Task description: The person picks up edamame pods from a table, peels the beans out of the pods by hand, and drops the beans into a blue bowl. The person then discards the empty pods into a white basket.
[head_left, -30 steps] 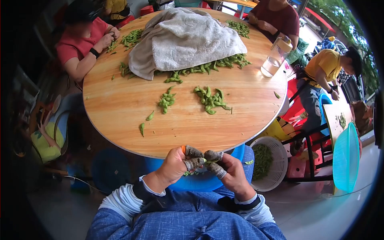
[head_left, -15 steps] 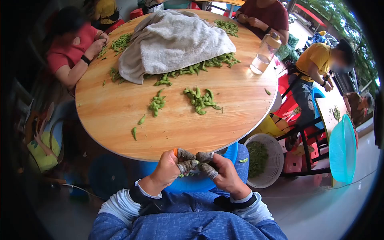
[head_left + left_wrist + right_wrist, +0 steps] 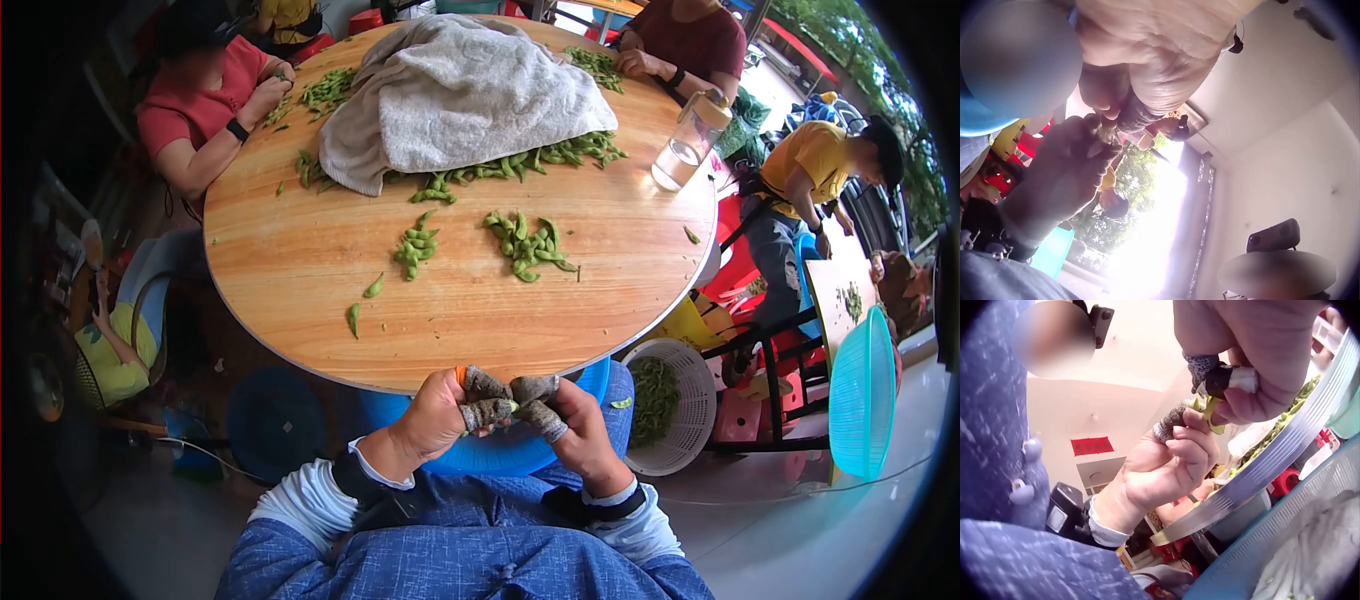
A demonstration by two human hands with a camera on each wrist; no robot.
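In the head view my left hand [image 3: 425, 425] and right hand [image 3: 585, 440] meet just off the table's near edge. Knitted fingerstalls cover the thumb and forefinger of each. Between the fingertips both hands pinch a green edamame pod [image 3: 1213, 415], which shows best in the right wrist view; in the head view most of it is hidden by the fingers. Under the hands sits a blue basin [image 3: 490, 460]. On the round wooden table [image 3: 300, 280] lie two small piles of pods, a right one [image 3: 525, 245] and a left one [image 3: 416, 247].
A grey towel [image 3: 490, 100] covers a large heap of pods. At the table's right edge stands a water bottle [image 3: 685, 150]. A white basket [image 3: 697, 430] of pods is on the floor to the right, with a turquoise basket [image 3: 865, 400] farther out. Other people sit around.
The head view swings one way and then back, shifting the whole scene. Both hands keep their pinch on the pod, fingertips together, with only slight finger movement.
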